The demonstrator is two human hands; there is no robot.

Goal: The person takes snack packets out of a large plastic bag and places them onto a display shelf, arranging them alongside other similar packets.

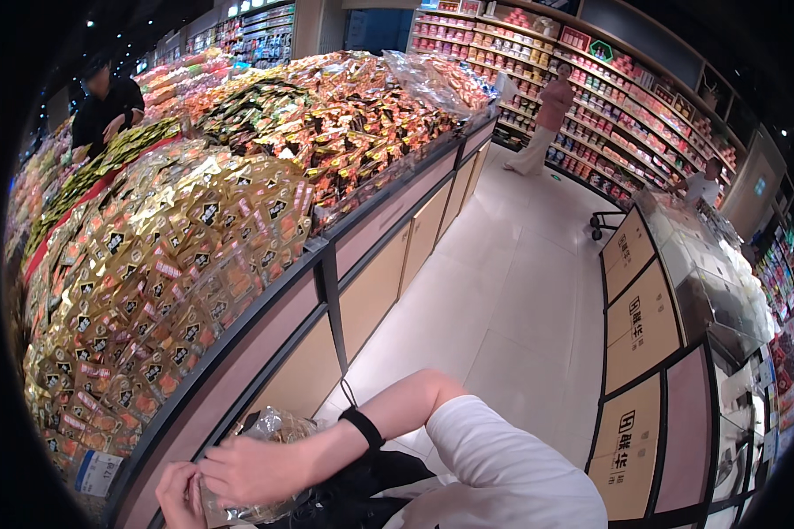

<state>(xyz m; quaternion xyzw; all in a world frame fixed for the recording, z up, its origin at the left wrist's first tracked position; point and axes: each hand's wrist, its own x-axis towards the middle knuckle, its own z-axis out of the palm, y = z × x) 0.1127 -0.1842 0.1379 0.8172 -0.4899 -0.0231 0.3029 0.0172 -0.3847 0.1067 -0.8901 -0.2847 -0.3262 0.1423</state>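
Low in the head view, my two hands are close together beside the edge of a candy bin. Curled fingers of my right hand (251, 473) grip a clear plastic bag (284, 427) with gold-looking packets inside; a black strap circles that wrist. My left hand (181, 495) is bent against the right fingertips, its fingers closed at the bag's edge; what exactly they pinch is hidden. To the left, gold-wrapped snack packets (150, 273) are heaped in the bin. A price tag (98, 473) stands at the bin's near corner.
A dark-framed bin wall (265, 339) runs up the aisle beside me. Across the tiled floor (494, 291) stands a display counter (635, 326). One person (553, 115) stands by the far shelves, another (106, 106) behind the bins, and a third (704, 185) near the counter.
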